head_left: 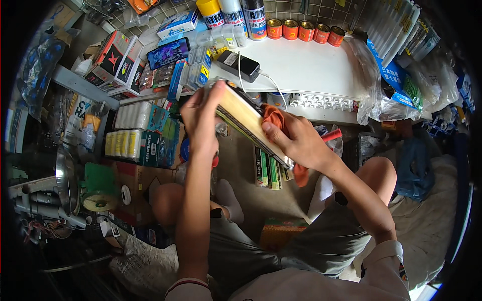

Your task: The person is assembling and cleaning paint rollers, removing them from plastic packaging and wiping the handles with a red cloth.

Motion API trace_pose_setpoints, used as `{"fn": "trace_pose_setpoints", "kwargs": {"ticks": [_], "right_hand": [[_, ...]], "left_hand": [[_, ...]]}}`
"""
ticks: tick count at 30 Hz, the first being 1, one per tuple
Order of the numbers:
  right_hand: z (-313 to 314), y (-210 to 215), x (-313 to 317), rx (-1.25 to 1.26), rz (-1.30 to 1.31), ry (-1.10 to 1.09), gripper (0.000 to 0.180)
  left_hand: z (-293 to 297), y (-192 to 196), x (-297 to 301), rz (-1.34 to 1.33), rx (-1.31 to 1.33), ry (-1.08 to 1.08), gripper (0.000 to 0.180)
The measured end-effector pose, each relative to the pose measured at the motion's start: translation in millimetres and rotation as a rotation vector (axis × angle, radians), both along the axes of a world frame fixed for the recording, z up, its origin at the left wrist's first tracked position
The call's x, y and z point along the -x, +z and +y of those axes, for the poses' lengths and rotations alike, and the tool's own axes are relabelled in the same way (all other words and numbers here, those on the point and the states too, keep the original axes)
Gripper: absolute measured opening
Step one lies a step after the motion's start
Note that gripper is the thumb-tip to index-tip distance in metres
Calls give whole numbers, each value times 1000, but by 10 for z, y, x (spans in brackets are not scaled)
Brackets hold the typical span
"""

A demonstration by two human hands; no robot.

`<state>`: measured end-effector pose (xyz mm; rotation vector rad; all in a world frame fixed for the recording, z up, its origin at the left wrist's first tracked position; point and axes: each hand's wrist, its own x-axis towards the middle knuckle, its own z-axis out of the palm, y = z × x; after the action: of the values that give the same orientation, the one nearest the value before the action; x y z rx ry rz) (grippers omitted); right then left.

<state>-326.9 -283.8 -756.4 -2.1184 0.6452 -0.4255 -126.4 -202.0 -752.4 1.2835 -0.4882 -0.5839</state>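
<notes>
My left hand [201,118] grips the upper left end of a long flat box [244,116] with a cream-yellow side and dark edges. The box slants down to the right, held in the air above the floor between my knees. On its right part my right hand [301,143] presses an orange-red cloth [273,116], thumb on the cream side. The cloth's lower end [300,175] hangs below that hand. What the far face of the box looks like is hidden.
Ahead, a white table [314,65] carries spray cans [254,22], small red tins [306,31], a phone [168,53] and a black adapter [238,65] with a white cable. Green boxes [268,168] stand on the floor. A green scale [99,183] sits at the left.
</notes>
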Motion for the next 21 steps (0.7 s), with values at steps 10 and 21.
{"fn": "trace_pose_setpoints", "kwargs": {"ticks": [10, 21], "right_hand": [[-29, -16, 188, -492, 234, 16, 76], [-246, -140, 43, -1065, -114, -285, 72]], "left_hand": [[71, -118, -58, 76, -56, 103, 49], [-21, -165, 616, -270, -43, -551, 41]]}}
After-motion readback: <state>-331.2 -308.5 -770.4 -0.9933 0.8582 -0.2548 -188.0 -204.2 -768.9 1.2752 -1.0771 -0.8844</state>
